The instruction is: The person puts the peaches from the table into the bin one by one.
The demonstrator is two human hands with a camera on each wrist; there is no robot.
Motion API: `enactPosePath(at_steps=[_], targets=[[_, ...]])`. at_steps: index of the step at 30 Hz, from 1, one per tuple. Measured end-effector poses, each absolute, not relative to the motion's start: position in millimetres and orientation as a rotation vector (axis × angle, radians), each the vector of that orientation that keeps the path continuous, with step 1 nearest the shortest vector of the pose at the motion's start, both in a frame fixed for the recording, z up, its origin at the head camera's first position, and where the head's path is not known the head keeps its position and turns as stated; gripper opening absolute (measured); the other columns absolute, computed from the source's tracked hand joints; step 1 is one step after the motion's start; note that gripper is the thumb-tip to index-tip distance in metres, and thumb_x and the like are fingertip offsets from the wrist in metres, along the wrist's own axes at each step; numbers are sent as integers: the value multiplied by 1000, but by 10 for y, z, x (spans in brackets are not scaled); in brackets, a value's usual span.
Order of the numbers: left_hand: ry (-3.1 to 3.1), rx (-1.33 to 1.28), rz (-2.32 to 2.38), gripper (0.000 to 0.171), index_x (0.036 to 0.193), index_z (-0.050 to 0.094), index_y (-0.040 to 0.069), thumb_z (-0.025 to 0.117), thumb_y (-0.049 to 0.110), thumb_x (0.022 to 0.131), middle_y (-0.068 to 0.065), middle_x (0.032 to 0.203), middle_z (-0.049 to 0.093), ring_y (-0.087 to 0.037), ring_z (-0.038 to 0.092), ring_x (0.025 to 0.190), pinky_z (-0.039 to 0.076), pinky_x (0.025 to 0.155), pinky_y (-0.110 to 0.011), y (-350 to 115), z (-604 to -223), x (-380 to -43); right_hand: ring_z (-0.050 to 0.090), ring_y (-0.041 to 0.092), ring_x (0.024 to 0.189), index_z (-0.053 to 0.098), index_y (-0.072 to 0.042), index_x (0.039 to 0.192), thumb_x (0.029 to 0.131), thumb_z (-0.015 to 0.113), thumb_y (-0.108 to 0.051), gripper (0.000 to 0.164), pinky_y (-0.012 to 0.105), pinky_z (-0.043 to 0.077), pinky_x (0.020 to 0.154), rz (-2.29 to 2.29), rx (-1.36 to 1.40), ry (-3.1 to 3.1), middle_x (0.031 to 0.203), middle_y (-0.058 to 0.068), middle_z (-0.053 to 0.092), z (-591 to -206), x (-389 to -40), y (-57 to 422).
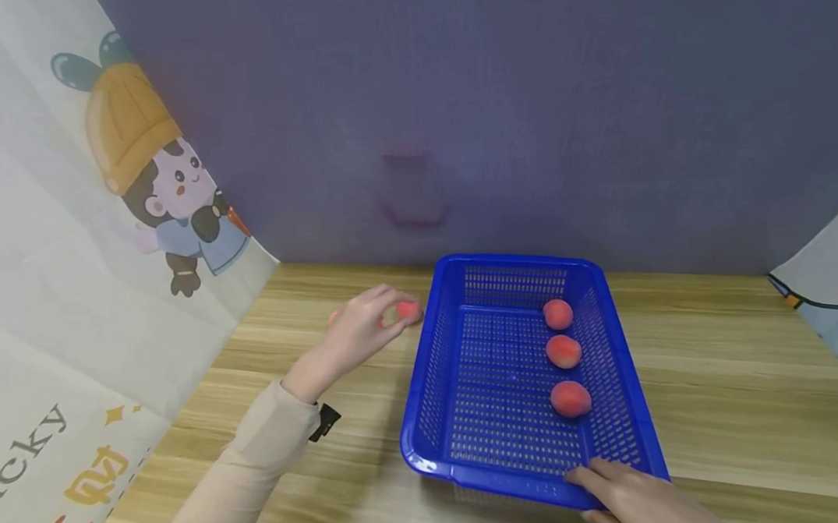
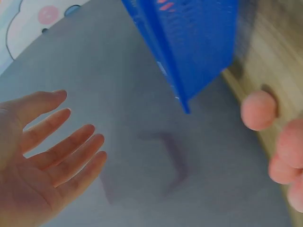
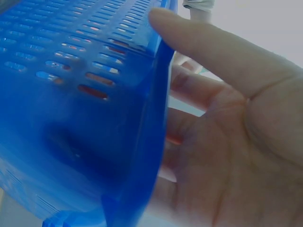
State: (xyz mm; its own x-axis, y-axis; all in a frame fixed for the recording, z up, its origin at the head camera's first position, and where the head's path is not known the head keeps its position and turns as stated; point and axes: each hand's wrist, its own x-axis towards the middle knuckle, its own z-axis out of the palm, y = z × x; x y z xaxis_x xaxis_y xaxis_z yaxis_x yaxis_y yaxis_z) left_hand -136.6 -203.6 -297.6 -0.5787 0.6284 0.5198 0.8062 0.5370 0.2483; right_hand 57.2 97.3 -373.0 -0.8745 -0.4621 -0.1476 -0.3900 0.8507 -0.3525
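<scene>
Three peaches [image 1: 563, 351] lie in a row along the right side of a blue plastic basket [image 1: 424, 466]. My right hand [image 1: 636, 501] holds the basket's near rim by the right corner, its thumb on one side and fingers on the other in the right wrist view. Left of the basket, my left hand [image 1: 360, 329] hovers with relaxed, spread fingers and nothing in them. Beyond its fingertips in the head view is a loose peach [image 1: 407, 310], and the hand partly hides another. The left wrist view has several peaches [image 2: 259, 110] on the table, apart from the hand.
The basket stands on a wood-grain table [image 1: 729, 400]. Behind it rises a grey-blue panel [image 1: 537, 126]. A white sheet with a cartoon figure [image 1: 177, 181] hangs at the left. A black cable [image 1: 831, 304] runs by the right edge.
</scene>
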Motion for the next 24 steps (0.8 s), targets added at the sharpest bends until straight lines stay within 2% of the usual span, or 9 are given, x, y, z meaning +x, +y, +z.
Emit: enactPosePath(at_steps=[3, 6, 11, 13, 20, 24], targets=[[-2412, -1172, -692, 26, 98, 63, 4, 68, 5, 73, -8, 93, 62, -14, 54, 67, 47, 57, -22, -2119, -3030, -1395, 59, 29, 85, 58, -10, 107, 82, 58, -34, 34, 45, 49, 67, -460, -660, 2806, 97, 7, 60, -3734, 572, 976], [-2422, -1167, -731, 26, 97, 63, -1, 68, 1, 72, -11, 92, 61, -16, 55, 70, 48, 62, -25, -2200, -3090, -1428, 59, 26, 82, 58, -11, 106, 82, 59, -33, 33, 43, 49, 66, -454, -694, 2826, 95, 4, 60, -3743, 576, 980], [-2500, -1079, -727, 21, 94, 63, 1, 65, 1, 73, -11, 92, 60, -22, 58, 78, 49, 69, -32, -2325, -3193, -1482, 59, 22, 79, 58, -11, 105, 82, 59, -32, 32, 40, 50, 64, -452, -711, 2833, 91, 1, 58, -3749, 580, 985], [-2540, -1049, -716, 20, 93, 63, 3, 65, 2, 73, -12, 93, 60, -24, 58, 81, 49, 71, -34, -2376, -3232, -1505, 59, 25, 82, 58, -10, 106, 82, 59, -32, 33, 43, 49, 66, -461, -686, 2813, 94, 3, 59, -3744, 574, 984], [-2657, -981, -711, 31, 102, 60, -1, 66, 1, 72, -18, 95, 58, -23, 57, 72, 50, 61, -31, -2531, -3332, -1587, 58, 33, 88, 57, -9, 109, 82, 58, -32, 36, 49, 47, 69, -481, -628, 2768, 101, 10, 60, -3724, 567, 974], [-2735, -922, -692, 35, 106, 59, -4, 64, 2, 71, -19, 95, 57, -28, 58, 79, 49, 68, -37, -2611, -3395, -1636, 58, 32, 87, 57, -9, 108, 82, 58, -33, 36, 48, 47, 69, -479, -639, 2773, 100, 9, 60, -3720, 571, 975]])
